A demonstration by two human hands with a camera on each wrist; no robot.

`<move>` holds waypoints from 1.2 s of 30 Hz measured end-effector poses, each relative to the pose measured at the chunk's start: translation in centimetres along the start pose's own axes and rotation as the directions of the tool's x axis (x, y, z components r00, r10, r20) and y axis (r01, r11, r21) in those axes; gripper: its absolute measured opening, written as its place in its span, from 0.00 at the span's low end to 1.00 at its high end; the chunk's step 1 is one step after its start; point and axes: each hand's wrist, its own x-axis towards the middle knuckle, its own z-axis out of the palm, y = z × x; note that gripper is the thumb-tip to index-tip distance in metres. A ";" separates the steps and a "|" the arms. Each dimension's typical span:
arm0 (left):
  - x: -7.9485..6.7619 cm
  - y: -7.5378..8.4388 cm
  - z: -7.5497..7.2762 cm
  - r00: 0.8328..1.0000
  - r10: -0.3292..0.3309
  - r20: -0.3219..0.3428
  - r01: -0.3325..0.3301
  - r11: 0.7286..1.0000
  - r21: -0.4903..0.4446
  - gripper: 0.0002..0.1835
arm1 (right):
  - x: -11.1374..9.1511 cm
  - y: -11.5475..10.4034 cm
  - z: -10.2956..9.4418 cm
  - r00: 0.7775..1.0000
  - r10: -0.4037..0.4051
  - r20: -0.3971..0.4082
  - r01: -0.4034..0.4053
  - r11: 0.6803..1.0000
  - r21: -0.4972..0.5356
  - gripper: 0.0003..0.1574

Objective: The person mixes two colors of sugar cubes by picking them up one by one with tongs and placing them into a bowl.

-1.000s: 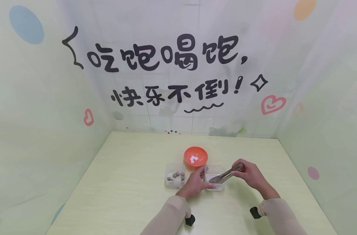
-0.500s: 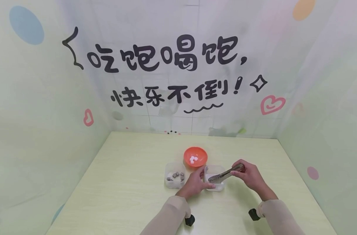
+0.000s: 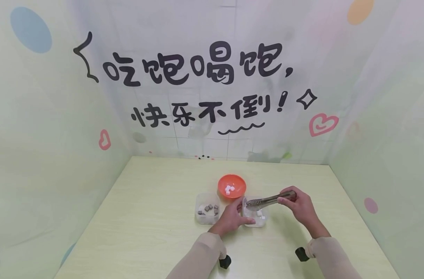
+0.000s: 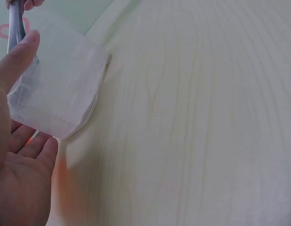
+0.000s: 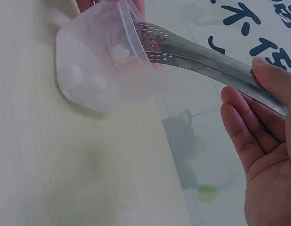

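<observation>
In the head view my right hand [image 3: 300, 209] grips metal tongs [image 3: 272, 200] with perforated tips. The tips are at the rim of a translucent plastic container [image 3: 260, 223] with white cubes inside. Whether the tongs pinch a cube, I cannot tell. My left hand [image 3: 232, 217] holds that container at its left side, thumb in front and fingers behind. Behind the left hand stands an orange bowl [image 3: 237, 192] with several white cubes [image 3: 228, 190] in it. The right wrist view shows the tongs [image 5: 197, 56] between thumb and fingers, their tips partly behind the container wall [image 5: 84, 80].
Left of my left hand is a second translucent container [image 3: 199, 221] holding several grey cubes [image 3: 207, 208]. All of it stands on a pale wooden table [image 3: 156, 193], enclosed at the back and sides by printed curtains [image 3: 198, 143].
The tongs have risen from inside the container to its rim, their tips moving up and slightly left. My left hand, both containers and the bowl have stayed put.
</observation>
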 end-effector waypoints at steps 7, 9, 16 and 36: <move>0.0 0.1 0.1 1.000 -0.015 -0.005 0.015 1.000 0.012 0.54 | 0.0 -0.4 -0.3 0.999 -0.011 -0.049 0.017 0.993 0.120 0.14; 0.0 0.1 0.1 1.000 -0.020 -0.006 0.020 1.000 0.014 0.53 | 0.1 -0.5 -0.4 0.999 -0.007 -0.054 0.015 0.988 0.156 0.15; -0.1 0.2 0.1 1.000 -0.030 -0.007 0.030 0.999 0.011 0.53 | 0.4 -0.6 -0.1 0.993 0.031 -0.112 -0.008 0.980 0.199 0.16; -0.2 0.5 0.1 0.998 -0.058 -0.009 0.058 0.998 0.011 0.54 | 0.8 -4.7 1.8 0.970 0.054 -0.236 0.046 0.917 0.396 0.14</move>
